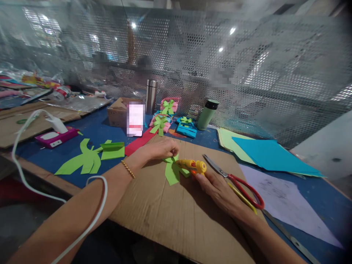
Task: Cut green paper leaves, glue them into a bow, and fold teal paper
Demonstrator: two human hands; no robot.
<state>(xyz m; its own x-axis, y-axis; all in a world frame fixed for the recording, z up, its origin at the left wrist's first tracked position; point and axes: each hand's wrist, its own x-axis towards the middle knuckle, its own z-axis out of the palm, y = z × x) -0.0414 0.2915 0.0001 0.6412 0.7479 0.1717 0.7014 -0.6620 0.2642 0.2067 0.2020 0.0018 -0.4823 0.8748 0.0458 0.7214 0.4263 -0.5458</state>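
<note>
My right hand (210, 183) is closed round a yellow glue gun (194, 165) whose tip points left at a light green paper shape (172, 173). That shape has petal-like strips and lies on a brown cardboard sheet (154, 205). With fingers curled together, my left hand (164, 147) pinches the upper part of the green paper; its fingertips are partly hidden. Just right of the glue gun lie scissors (244, 189) with a red handle, partly behind my right wrist.
Green paper cutouts (88, 161), a purple power strip (57, 137) and a white cable (18, 161) are on the left. Behind stand a phone (135, 119), a steel flask (151, 97), a green tumbler (208, 114) and paper bows (158, 124). Blue sheets (275, 156) and a metal ruler (291, 236) lie right.
</note>
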